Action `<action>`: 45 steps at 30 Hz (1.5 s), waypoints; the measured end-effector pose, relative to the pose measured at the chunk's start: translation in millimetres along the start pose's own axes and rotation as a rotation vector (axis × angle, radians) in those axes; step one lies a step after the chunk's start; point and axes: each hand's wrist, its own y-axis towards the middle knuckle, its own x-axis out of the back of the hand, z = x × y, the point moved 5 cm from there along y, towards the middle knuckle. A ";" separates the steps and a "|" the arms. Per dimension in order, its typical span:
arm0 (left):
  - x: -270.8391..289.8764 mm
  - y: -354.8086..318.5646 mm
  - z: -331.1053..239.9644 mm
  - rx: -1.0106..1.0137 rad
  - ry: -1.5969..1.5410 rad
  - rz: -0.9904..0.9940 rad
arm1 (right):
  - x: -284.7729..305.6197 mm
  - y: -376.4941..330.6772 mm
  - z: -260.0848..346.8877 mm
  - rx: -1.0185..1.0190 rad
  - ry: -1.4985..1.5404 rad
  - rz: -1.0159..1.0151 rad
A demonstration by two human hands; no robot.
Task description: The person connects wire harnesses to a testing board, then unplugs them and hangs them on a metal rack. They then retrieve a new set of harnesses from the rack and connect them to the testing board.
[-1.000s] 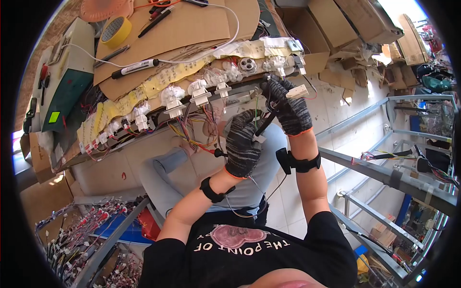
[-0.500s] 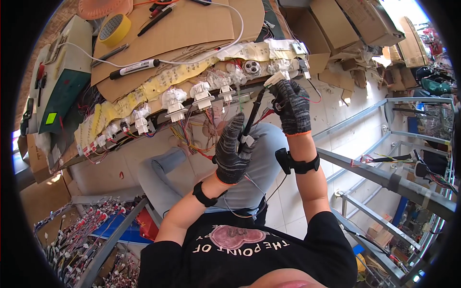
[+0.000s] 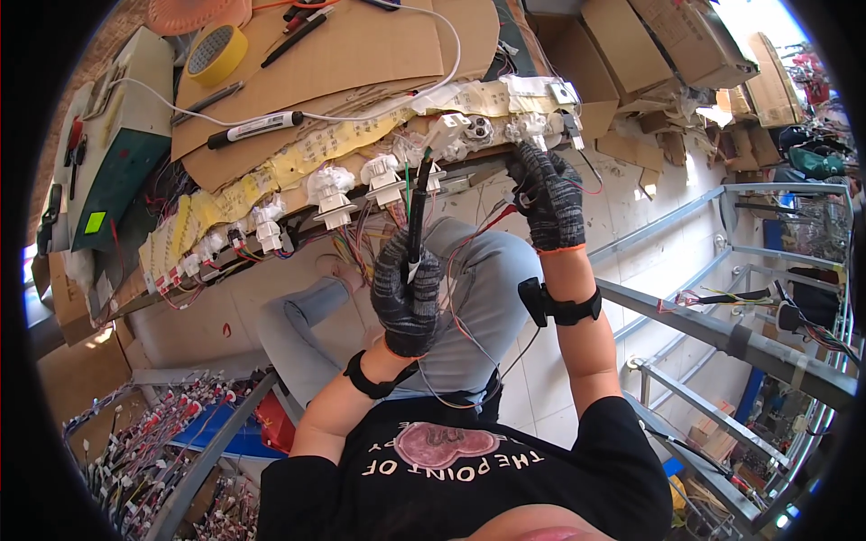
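My left hand (image 3: 406, 293), in a dark grey knit glove, is closed round a black-sleeved wire harness (image 3: 418, 212). The harness stands nearly upright from the fist, and its white connector (image 3: 446, 133) rests by the bench edge. My right hand (image 3: 547, 198), gloved alike, has curled fingers just below the connectors at the bench's right end. What sits between those fingers is hidden. Beside it is a red lead end (image 3: 507, 210), with thin wires hanging over my lap. White connector sockets (image 3: 332, 194) line the bench edge to the left.
Cardboard (image 3: 316, 63) covers the bench, holding a black-and-white marker (image 3: 255, 131) and yellow tape (image 3: 216, 54). A tester box with a green display (image 3: 95, 222) stands left. Metal racks (image 3: 722, 334) are at right; bundled harnesses (image 3: 153, 442) lie lower left. Open cartons (image 3: 577, 63) stand at the far right.
My left hand has moved left and slightly down with the harness. The white connector has left my right hand and shifted left; my right hand stays nearly in place, lower at the fingertips.
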 end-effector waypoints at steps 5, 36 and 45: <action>8.5 1.0 20.7 0.558 -0.703 0.029 | 3.5 4.6 -0.1 0.172 -0.109 0.025; -44.1 5.4 -35.3 -0.177 0.542 0.496 | -47.5 -65.6 19.6 0.291 -0.305 0.394; -46.0 9.7 -50.1 -0.168 0.594 0.638 | -71.1 -55.7 14.9 0.495 -0.376 0.650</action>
